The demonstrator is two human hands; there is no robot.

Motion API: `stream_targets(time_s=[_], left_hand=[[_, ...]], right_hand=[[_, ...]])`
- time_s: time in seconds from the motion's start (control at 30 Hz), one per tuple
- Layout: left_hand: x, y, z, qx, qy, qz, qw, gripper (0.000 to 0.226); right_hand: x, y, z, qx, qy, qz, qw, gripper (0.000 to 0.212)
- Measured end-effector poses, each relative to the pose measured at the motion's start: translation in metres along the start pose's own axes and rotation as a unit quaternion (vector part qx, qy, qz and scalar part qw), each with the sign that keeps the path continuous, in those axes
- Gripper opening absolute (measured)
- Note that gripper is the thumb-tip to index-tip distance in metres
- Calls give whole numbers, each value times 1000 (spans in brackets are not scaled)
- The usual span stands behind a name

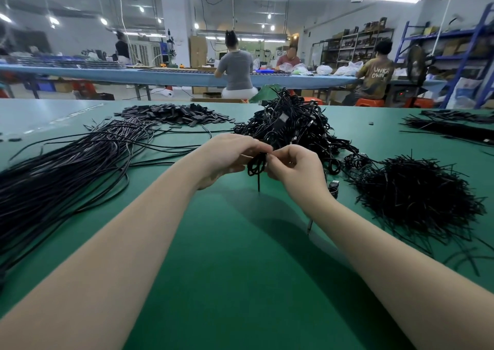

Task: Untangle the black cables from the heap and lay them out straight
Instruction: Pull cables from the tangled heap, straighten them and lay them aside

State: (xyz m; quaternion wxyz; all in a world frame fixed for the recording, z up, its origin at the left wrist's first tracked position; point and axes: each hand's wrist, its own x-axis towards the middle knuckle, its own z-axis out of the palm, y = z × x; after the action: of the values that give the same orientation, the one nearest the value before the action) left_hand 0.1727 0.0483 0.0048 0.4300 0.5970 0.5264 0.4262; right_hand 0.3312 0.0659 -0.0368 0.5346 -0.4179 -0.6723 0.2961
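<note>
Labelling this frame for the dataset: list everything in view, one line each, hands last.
table: one, green, foreground
cable heap: one, black, tangled, centre far
coiled cable: one, black, held above table between both hands
straight cables: many, black, laid out at left
short ties: one pile, black, right
flat pieces: one pile, black, far left of heap
far cables: one bundle, black, far right
workers: four, at blue bench behind
shelves: several, blue and dark, back right
left hand: pinches coiled cable
right hand: pinches coiled cable
</note>
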Motion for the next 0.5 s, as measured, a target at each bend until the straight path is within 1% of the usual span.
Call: stream_targets(time_s=[0.07,0.13,0.2,0.27,0.3,0.43,0.5], left_hand=[[-1,0,1,-6,15,-5,1000,20],[-2,0,1,-4,23,-11,1000,15],[-2,-2,0,10,24,-18,999,21],[-3,-4,0,5,18,-39,999,31],[-4,-5,-1,-7,7,-51,999,32],[-7,-3,-5,-67,-36,-83,994,25],[-7,-3,-6,-63,-54,-84,993,24]], right_hand=[[0,0,0,8,-21,11,1000,12],[0,0,0,-2,-41,12,999,13],[0,1,-1,-51,-46,-10,998,12],[-3,1,-2,-129,-40,-65,989,8],[-5,0,-2,-165,-36,-98,981,8],[-8,-1,-5,-272,-27,-211,938,13],[-8,-3,-5,-297,-9,-251,921,14]])
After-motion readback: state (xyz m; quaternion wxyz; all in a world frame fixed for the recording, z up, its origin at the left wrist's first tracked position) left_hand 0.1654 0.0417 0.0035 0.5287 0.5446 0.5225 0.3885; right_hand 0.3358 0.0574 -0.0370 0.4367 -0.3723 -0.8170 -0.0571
